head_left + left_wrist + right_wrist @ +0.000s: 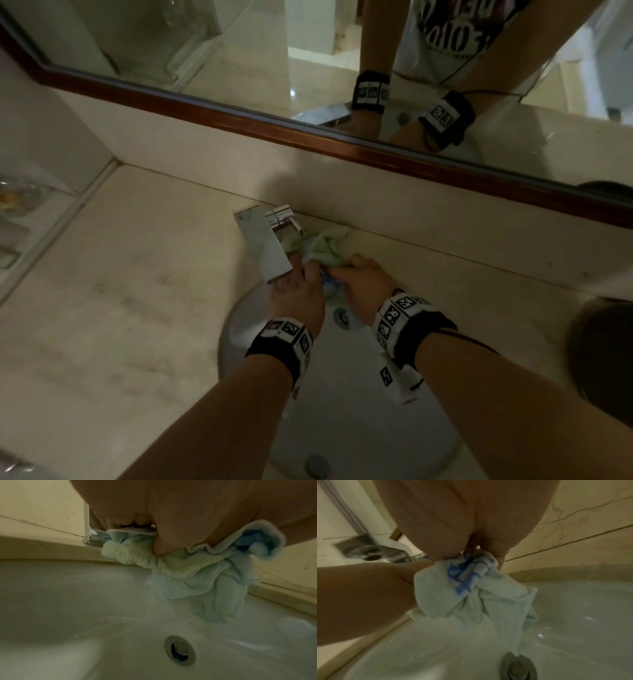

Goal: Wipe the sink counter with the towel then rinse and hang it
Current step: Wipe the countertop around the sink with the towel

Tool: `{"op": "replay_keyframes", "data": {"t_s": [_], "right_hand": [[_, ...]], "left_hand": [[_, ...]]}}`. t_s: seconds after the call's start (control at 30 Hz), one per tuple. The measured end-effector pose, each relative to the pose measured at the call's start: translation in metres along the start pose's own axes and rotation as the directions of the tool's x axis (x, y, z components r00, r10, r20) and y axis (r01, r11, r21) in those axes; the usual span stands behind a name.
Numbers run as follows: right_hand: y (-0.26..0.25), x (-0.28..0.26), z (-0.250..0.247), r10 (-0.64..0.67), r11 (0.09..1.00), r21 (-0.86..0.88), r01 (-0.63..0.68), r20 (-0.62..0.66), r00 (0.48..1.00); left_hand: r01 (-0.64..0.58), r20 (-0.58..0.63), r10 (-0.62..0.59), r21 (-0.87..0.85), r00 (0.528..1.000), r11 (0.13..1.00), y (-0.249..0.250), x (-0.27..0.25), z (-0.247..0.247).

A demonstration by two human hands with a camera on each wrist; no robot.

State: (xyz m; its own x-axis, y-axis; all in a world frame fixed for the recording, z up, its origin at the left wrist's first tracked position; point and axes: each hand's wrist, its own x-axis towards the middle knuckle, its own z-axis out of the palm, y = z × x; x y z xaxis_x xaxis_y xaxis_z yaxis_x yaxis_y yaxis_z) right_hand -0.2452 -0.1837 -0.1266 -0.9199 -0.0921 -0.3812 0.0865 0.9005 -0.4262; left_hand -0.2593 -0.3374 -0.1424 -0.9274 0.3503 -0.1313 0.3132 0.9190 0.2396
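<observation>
A pale green towel (320, 251) with a blue-patterned edge is bunched at the back rim of the white sink (346, 411), just right of the chrome faucet (265, 241). Both hands grip it over the basin. My left hand (298, 291) curls its fingers and thumb into the towel (197, 577) beside the spout. My right hand (364, 282) pinches the towel's (471, 595) blue-printed part, and the rest hangs down toward the drain (518, 668). The sink wall looks wet in the wrist views.
Beige marble counter (137, 291) surrounds the sink, with a low backsplash and a wood-framed mirror (308, 126) behind. A glass dish (17, 198) sits on a ledge at far left. A dark round object (603, 349) stands at the counter's right edge.
</observation>
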Motion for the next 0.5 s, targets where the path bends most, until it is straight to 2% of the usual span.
{"op": "replay_keyframes", "data": {"t_s": [0.07,0.17,0.3,0.37,0.43,0.5], "right_hand": [[-0.003,-0.017,0.001,-0.014,1.000,-0.018,0.013,-0.022,1.000],[-0.013,-0.042,0.007,-0.007,0.998,0.063,0.008,-0.018,1.000],[-0.034,-0.067,0.030,0.048,0.965,0.258,-0.051,0.017,0.999],[-0.046,-0.069,0.044,0.140,0.921,0.371,-0.118,-0.032,0.990],[-0.052,-0.062,0.054,0.261,0.869,0.449,-0.210,-0.053,0.964],[-0.051,-0.050,0.061,0.344,0.848,0.451,-0.277,-0.072,0.936]], "left_hand": [[0.001,0.025,0.000,-0.007,1.000,1.000,0.002,-0.018,-0.007],[-0.001,0.064,0.002,-0.008,0.998,1.000,0.000,-0.044,-0.022],[-0.141,0.055,0.136,0.103,0.989,0.985,-0.014,-0.068,-0.050],[-0.197,0.047,0.192,0.146,0.980,0.970,-0.019,-0.074,-0.061],[-0.181,0.055,0.173,0.199,0.983,0.963,-0.026,-0.078,-0.065],[-0.178,0.072,0.165,0.239,0.984,0.954,-0.035,-0.078,-0.064]]}}
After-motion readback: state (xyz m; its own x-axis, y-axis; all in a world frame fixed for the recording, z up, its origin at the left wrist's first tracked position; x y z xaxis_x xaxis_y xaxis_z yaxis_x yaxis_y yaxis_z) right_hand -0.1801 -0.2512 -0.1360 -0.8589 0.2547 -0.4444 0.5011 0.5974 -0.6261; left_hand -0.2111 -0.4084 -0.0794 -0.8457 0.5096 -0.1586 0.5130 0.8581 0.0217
